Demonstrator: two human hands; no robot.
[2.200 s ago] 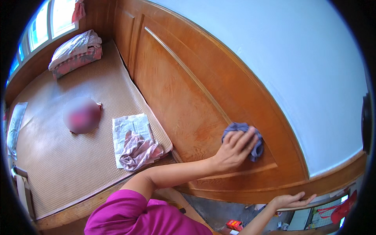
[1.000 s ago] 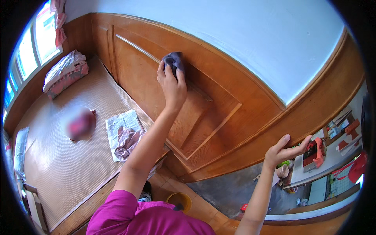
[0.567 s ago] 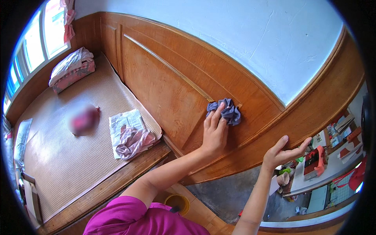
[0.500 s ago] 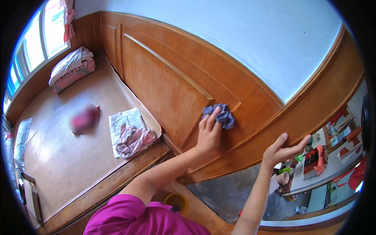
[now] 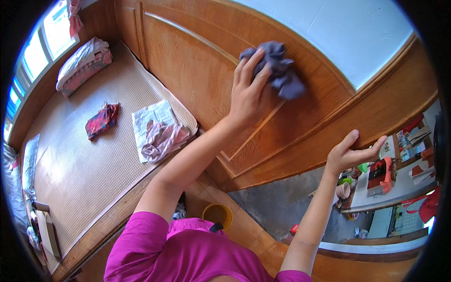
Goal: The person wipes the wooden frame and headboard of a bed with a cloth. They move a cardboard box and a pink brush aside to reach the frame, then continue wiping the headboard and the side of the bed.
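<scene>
My left hand [image 5: 249,91] grips a crumpled grey-purple rag [image 5: 282,70] and holds it against the upper part of the brown wooden wall panel [image 5: 188,61]. The rag bunches out past the fingertips, and its lower end is blurred. Over on the right, my right hand [image 5: 352,152] is at the lower edge of the wooden trim [image 5: 376,113]. Its thumb and fingers are apart, with nothing in them; whether the fingertips touch the wood I cannot tell.
Left lies a mat-covered bed [image 5: 70,155] with a pink-and-white cloth [image 5: 162,141] on newspaper [image 5: 145,117], a red patterned cloth [image 5: 103,121] and folded bedding [image 5: 84,66]. A yellow bucket [image 5: 218,214] stands by my body. Beyond the opening is a cluttered table [image 5: 366,197].
My left hand has moved up the panel with the rag, which looks more spread. My right hand shows slightly higher and farther right, and the view has shifted.
</scene>
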